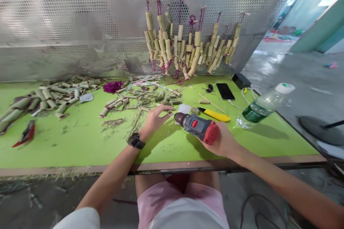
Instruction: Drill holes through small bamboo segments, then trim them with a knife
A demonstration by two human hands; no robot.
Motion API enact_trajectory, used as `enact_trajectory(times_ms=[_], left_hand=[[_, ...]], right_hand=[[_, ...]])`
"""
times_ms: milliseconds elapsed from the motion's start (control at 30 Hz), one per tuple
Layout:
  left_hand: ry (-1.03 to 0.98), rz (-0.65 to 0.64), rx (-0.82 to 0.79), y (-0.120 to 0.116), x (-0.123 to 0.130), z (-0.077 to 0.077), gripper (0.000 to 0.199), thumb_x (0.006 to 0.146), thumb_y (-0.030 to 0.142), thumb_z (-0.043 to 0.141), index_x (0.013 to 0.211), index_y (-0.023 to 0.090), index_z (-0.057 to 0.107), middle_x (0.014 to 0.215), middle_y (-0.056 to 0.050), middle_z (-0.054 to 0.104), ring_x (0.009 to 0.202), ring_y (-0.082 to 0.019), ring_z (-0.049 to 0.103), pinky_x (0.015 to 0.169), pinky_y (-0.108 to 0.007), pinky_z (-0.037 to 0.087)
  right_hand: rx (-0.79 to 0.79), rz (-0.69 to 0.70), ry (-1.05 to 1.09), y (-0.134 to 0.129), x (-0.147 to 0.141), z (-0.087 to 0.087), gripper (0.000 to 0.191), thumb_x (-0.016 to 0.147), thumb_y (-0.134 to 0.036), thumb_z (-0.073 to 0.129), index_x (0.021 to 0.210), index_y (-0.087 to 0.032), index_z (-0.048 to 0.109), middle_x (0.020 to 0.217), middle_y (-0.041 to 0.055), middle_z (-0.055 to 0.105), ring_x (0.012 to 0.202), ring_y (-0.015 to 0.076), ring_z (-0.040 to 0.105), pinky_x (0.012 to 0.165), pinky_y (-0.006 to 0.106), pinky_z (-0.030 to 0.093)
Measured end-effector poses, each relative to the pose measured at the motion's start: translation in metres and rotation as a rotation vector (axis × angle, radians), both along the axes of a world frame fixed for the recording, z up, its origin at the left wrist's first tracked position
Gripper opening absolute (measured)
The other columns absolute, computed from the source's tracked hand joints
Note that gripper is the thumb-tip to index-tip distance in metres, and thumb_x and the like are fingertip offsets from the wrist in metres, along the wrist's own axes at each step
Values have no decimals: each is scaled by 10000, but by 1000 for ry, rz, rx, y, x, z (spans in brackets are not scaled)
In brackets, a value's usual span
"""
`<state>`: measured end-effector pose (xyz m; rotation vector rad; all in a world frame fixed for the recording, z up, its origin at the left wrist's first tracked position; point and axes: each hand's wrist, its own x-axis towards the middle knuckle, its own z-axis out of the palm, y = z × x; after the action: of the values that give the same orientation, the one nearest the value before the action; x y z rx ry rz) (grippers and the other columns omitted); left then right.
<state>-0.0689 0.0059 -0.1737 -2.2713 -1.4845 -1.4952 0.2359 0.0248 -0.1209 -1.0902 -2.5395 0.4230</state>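
Note:
My right hand is wrapped round a cordless drill, which has a dark body and a red rear end. The drill's chuck points left toward my left hand. Between the thumb and fingers of that hand is a short bamboo piece, its hollow end showing. I cannot tell whether the bit touches the bamboo. Beneath the chuck lies a white paper piece. A yellow utility knife and a short bamboo tube lie just beyond the drill.
Cut bamboo tubes are heaped at the left, with red-handled pruning shears before them. Bamboo strings hang on the perforated metal panel. A purple cord bundle, a phone and a tilted-looking water bottle are on the green table.

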Motion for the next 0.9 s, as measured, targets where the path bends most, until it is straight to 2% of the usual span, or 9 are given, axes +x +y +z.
enact_trajectory(times_ms=[133,267,433,633,767,900], left_hand=[[36,25,-25,-2,2,-2,161,1014,241,720,1174,235,738,1128,-63,834,1027,-219,813,969,-420,670],[52,63,-35,-1,1,-7,158,1009,230,710,1164,243,736,1120,-47,838,1001,-217,816,1122,-516,601],[55,76,-36,0,-1,-8,173,1009,208,681,1170,243,732,1139,-49,839,1015,-212,815,1180,-541,556],[142,75,-10,0,-3,-5,142,1020,230,676,1145,238,743,1153,-74,833,1099,-245,796,1217,-593,507],[181,44,-25,1,-4,-5,157,1041,241,645,1163,225,741,1131,-75,836,1027,-227,804,1196,-546,540],[171,73,-28,2,-4,-4,154,1041,244,648,1162,228,742,1135,-68,836,1026,-221,807,1183,-520,561]], right_hand=[[29,53,-196,-6,-11,23,169,845,-287,650,688,-230,626,621,37,690,588,214,632,569,291,339],[31,-19,-309,-14,-23,42,50,803,-242,670,772,-218,701,686,61,728,616,220,645,564,295,290],[-16,-90,-319,-22,-33,54,172,783,-248,708,944,-213,760,787,85,785,688,250,698,576,302,321],[-1,-78,-341,-21,-37,61,156,817,-281,704,936,-209,775,825,107,803,731,276,718,601,322,339],[20,-47,-331,-17,-35,58,90,821,-264,707,865,-212,766,795,100,793,707,263,710,589,316,340],[45,-17,-324,-13,-33,54,87,847,-260,685,821,-206,748,789,98,787,700,249,707,584,313,342]])
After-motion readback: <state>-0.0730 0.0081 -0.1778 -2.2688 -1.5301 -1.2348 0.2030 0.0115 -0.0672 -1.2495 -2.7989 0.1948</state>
